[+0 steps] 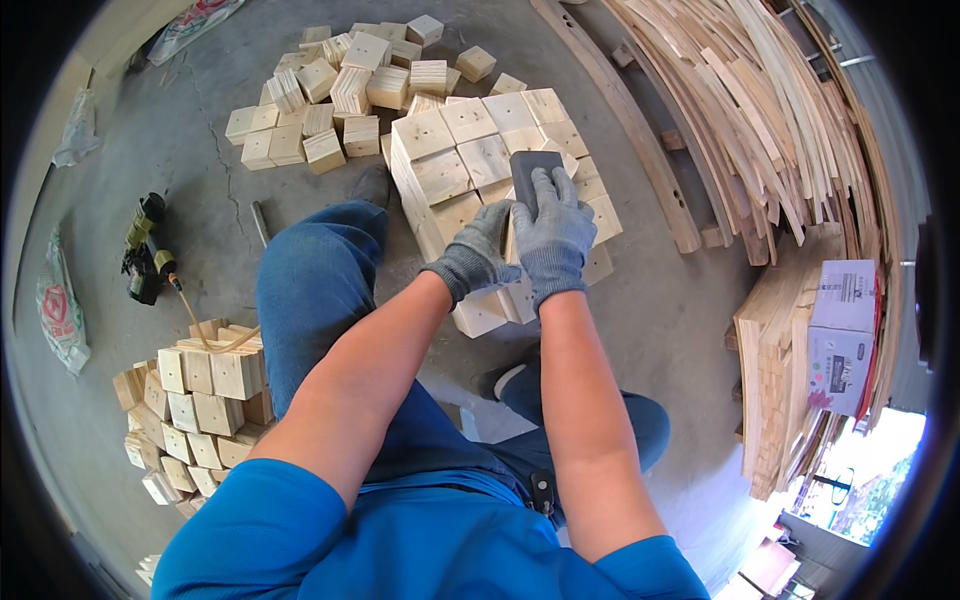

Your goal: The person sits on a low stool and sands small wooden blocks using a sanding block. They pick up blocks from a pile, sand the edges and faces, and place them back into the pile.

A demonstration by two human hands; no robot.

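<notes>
Grey knit gloves cover both my hands. My right hand is closed on a dark grey rectangular block, fingers laid along its top face. The kind of this dark block does not show clearly. Just left of it, my left hand curves, thumb and fingers around the edge of a pale wooden block, mostly hidden between the two hands. Under both hands is a stack of squared wooden blocks set close together in rows, their upper faces showing grain and small dark marks.
Loose wooden blocks lie heaped beyond the stack. Another block pile stands left, near a nail gun with a hose. Long wooden strips and a cardboard box line the right. Plastic bags lie far left.
</notes>
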